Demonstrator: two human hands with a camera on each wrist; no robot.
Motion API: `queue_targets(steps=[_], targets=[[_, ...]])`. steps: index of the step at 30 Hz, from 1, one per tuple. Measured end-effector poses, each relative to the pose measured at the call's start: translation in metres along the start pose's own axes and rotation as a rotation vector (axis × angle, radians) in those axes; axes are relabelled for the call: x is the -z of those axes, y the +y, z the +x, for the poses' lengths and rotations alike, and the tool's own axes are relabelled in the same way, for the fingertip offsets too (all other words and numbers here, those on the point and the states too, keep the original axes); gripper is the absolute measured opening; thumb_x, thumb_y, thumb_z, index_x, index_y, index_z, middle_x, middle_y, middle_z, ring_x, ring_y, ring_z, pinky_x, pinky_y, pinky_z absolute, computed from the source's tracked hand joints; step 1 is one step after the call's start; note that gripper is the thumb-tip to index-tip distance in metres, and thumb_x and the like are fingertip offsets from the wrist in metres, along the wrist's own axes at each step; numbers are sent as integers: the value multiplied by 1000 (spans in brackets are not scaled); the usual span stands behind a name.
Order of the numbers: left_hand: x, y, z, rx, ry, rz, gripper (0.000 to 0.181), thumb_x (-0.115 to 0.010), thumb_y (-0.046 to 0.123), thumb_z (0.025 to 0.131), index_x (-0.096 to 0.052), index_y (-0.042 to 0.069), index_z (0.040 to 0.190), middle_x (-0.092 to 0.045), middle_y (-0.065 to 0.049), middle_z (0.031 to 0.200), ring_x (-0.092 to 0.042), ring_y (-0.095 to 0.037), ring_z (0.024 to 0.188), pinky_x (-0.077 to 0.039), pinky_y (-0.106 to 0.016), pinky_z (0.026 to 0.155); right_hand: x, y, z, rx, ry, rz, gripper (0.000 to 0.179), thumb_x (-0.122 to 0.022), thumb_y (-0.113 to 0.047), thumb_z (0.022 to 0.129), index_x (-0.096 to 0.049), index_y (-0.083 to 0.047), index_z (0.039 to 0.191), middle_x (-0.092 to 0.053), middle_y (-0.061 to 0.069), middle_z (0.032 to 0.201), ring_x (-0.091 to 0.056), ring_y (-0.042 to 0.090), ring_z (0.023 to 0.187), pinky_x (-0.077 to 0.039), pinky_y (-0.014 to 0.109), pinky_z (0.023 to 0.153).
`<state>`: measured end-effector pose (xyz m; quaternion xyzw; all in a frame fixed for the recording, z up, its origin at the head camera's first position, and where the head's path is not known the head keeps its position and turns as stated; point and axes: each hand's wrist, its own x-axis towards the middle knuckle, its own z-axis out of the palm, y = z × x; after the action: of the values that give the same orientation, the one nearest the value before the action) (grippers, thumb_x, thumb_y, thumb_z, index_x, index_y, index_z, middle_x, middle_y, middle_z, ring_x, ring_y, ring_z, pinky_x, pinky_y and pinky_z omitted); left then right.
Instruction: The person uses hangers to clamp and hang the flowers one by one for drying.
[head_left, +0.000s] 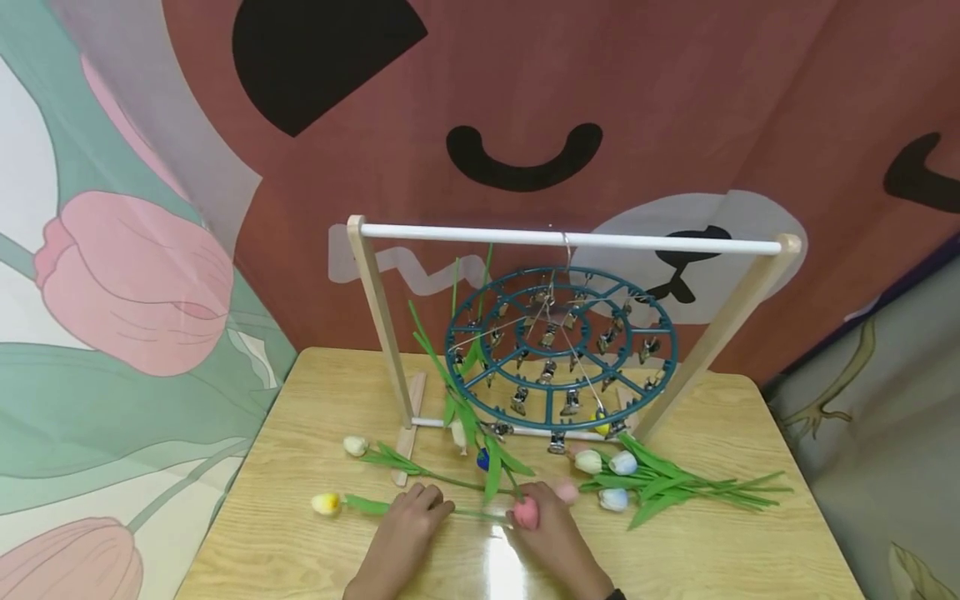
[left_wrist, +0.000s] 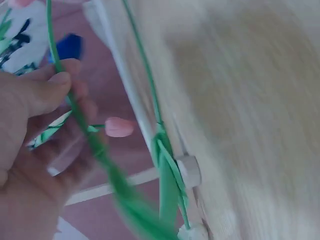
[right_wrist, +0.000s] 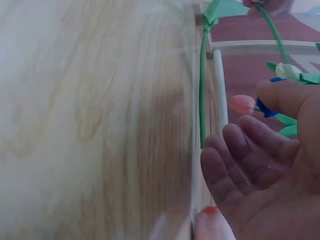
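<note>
The left hand (head_left: 405, 533) pinches the green stem of a yellow-and-white tulip (head_left: 327, 503), whose bloom points left over the wooden table (head_left: 262, 546). The right hand (head_left: 553, 533) grips nothing, its fingers relaxed; a pink tulip (head_left: 527, 512) appears in front of it, contact undetermined. A white tulip (head_left: 356, 446) lies just behind the pinched one. A teal clip ring (head_left: 549, 407) hangs from the rack's white bar (head_left: 480, 237); a tulip bundle (head_left: 660, 482) lies to the right.

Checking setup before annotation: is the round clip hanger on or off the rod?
On. In the head view, the clip hanger hangs below the white rod, its hook over it.
</note>
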<state>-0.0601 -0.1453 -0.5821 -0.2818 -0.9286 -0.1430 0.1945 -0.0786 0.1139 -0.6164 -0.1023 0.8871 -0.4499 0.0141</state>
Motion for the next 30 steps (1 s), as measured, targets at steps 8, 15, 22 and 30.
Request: queue_targets(steps=[8, 15, 22, 30], targets=[[26, 3, 3, 112, -197, -344, 14, -76, -2, 89, -79, 8, 98, -68, 4, 90, -61, -2, 84, -58, -12, 73, 6, 4, -11, -93, -294, 217, 22, -67, -35, 100, -68, -18, 87, -62, -11, 74, -56, 1, 66, -51, 19, 61], [51, 13, 14, 96, -206, -667, 15, -68, 2, 96, -76, 9, 106, -69, 9, 98, -64, 0, 89, -61, -15, 79, 5, 0, -16, 23, -521, 305, 29, -58, -33, 106, -79, -13, 105, -76, -7, 91, -66, -3, 86, -58, 18, 79], [71, 23, 31, 205, 27, -985, 13, -67, 9, 98, -72, 11, 110, -73, -5, 101, -70, -8, 90, -67, -28, 75, 4, -19, -17, 51, -594, 387, 38, -63, -27, 104, -64, -10, 138, -70, 10, 131, -68, 10, 110, -59, 20, 89], [70, 24, 40, 207, 313, -1274, 14, -58, -15, 96, -62, -12, 110, -68, -12, 107, -73, -14, 97, -67, -37, 81, 6, -32, -16, 103, -517, 380, 30, -66, -26, 102, -71, -9, 126, -74, 4, 116, -65, 0, 97, -59, 19, 83]])
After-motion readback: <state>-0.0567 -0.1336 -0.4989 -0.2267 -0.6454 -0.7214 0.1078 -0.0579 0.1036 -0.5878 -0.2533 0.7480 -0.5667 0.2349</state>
